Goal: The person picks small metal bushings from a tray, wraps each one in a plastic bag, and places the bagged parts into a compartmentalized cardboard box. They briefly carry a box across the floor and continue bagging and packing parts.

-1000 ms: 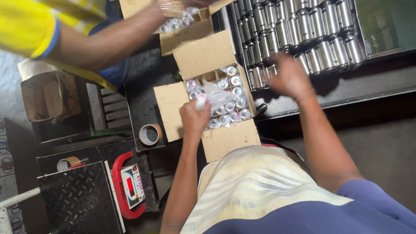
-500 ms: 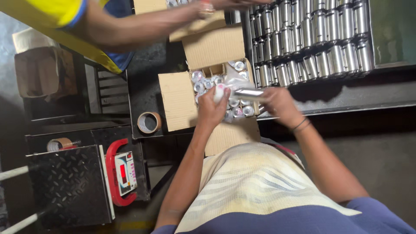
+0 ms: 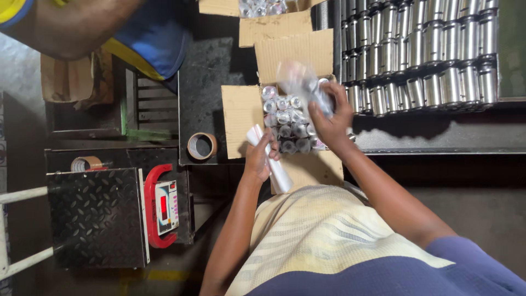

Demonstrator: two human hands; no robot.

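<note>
Hands over open box (image 3: 241,118): right hand (image 3: 331,118) pinching a bagged metal part (image 3: 304,85) above packed rows, left hand (image 3: 262,156) closed around rolled bags (image 3: 271,161). Part likely heavy, rigid — film slippery; best gripped around the body.

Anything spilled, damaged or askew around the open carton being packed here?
Nothing stands out. The open carton holds bagged metal parts standing in rows. The left hand grips a roll of clear bags; the right hand holds a bagged part over the carton. Nothing looks spilled.
</note>
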